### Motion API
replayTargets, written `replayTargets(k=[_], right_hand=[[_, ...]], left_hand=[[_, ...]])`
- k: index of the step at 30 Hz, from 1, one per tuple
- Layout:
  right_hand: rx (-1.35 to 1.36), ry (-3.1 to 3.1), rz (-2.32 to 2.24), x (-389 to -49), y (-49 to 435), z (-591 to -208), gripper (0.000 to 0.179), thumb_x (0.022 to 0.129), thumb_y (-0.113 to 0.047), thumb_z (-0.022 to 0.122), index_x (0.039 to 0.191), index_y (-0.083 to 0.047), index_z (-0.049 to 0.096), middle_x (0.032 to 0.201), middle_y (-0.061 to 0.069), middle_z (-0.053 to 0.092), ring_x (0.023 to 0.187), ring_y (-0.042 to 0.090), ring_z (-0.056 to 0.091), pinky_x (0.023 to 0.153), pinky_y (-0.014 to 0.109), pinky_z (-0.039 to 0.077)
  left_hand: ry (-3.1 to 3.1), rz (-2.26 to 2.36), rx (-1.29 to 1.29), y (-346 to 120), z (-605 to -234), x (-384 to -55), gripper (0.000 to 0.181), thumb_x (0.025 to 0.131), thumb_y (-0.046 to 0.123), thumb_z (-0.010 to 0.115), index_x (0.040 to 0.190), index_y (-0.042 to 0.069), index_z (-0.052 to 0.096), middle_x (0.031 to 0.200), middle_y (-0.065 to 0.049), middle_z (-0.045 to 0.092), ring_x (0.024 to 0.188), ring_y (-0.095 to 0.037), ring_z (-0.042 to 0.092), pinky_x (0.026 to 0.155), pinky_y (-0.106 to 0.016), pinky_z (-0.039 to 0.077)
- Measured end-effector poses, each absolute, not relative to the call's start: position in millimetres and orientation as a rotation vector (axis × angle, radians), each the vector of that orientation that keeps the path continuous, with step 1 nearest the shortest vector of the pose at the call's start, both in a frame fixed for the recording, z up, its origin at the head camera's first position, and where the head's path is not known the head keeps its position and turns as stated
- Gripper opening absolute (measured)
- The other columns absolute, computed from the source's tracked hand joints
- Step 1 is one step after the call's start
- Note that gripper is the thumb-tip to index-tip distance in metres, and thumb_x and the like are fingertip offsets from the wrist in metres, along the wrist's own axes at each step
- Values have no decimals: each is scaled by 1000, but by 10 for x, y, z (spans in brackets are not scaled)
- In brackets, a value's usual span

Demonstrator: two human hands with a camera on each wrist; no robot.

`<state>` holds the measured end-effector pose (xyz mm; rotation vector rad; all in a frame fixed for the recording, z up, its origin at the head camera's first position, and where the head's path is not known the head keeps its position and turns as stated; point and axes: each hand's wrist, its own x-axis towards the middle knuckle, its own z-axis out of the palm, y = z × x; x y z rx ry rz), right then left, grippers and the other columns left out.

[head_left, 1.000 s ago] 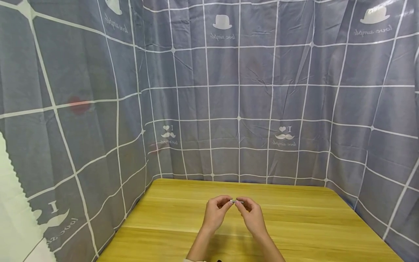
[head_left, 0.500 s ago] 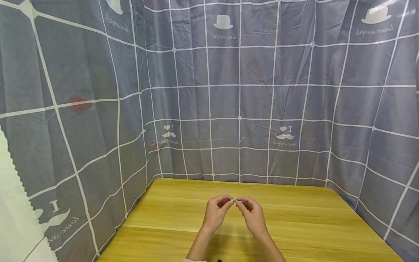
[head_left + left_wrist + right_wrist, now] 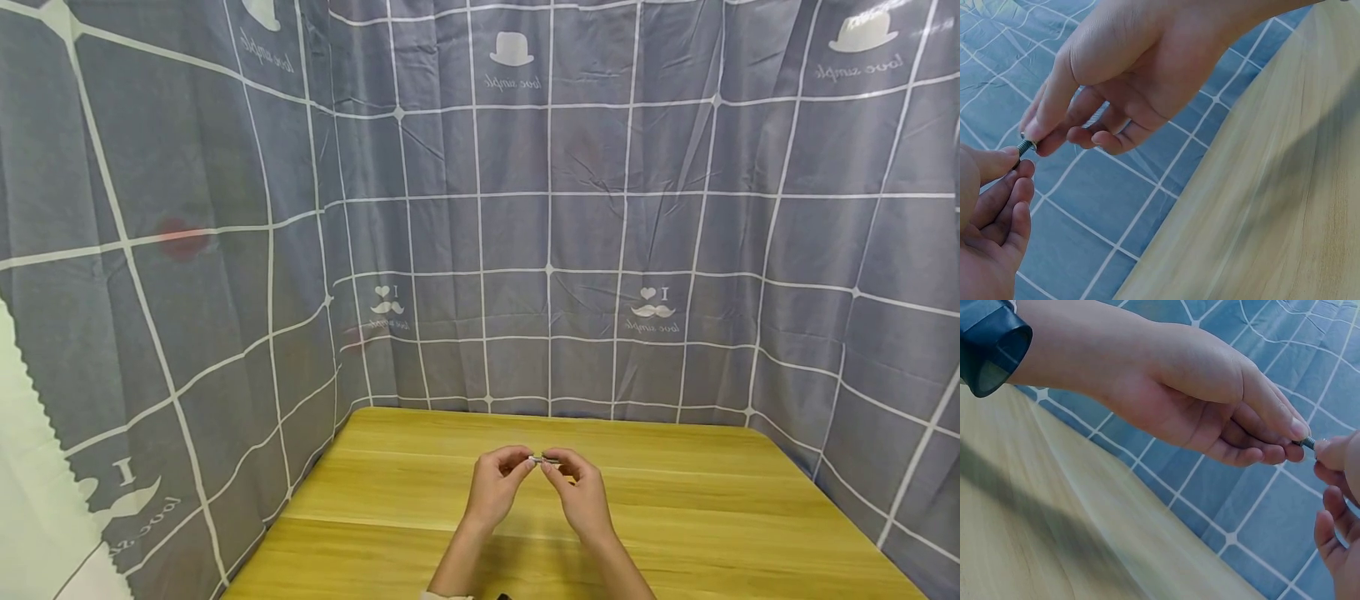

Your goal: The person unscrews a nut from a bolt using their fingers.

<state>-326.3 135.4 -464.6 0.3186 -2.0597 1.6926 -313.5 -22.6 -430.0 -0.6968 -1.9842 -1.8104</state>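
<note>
Both hands meet above the table in the head view, fingertips almost together around a small metal bolt (image 3: 536, 459). My left hand (image 3: 491, 487) pinches one end of it between thumb and fingers. My right hand (image 3: 582, 496) pinches the opposite end the same way. Up close in the left wrist view, the threaded shaft of the bolt (image 3: 1024, 147) shows between the two sets of fingertips, with a shiny ring-like edge at the left fingers. The right wrist view shows the bolt (image 3: 1309, 443) with a dark end under the right thumb. Fingertips hide both ends.
A yellow wood-grain table (image 3: 405, 442) lies beneath the hands. Grey curtain (image 3: 585, 233) with a white grid hangs behind it and along both sides. A pale cloth edge (image 3: 37, 483) shows at far left. A dark band (image 3: 994, 344) surrounds the right wrist.
Both hands stay in nearly the same place, holding the bolt. The right fingers have shifted slightly around their end of it.
</note>
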Motion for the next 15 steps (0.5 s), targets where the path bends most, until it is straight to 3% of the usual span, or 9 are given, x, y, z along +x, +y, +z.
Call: replayTargets(k=[5, 10, 15], right_hand=[[325, -2049, 1708, -3260, 1345, -4643, 23, 98, 0, 69, 120, 5, 68, 111, 16, 70, 94, 25, 60, 75, 29, 50], [364, -2029, 1733, -3238, 1347, -4642, 18, 99, -5, 69, 116, 3, 71, 104, 10, 72, 93, 22, 63, 77, 29, 50], [389, -2016, 1760, -3231, 1352, -4652, 26, 100, -7, 70, 124, 1, 67, 116, 13, 69, 101, 27, 65, 82, 30, 53]], left_hand=[[-1992, -1815, -679, -230, -4276, -3127, 8, 96, -5, 69, 101, -6, 74, 95, -21, 72, 79, -19, 63, 70, -23, 48], [-1979, -1823, -688, -235, -4290, -3128, 8, 96, -6, 68, 102, -7, 74, 95, -23, 72, 81, -29, 66, 71, -23, 49], [-1975, -1826, -681, -232, -4299, -3129, 8, 96, -6, 68, 102, -7, 74, 95, -23, 72, 80, -28, 65, 71, -22, 49]])
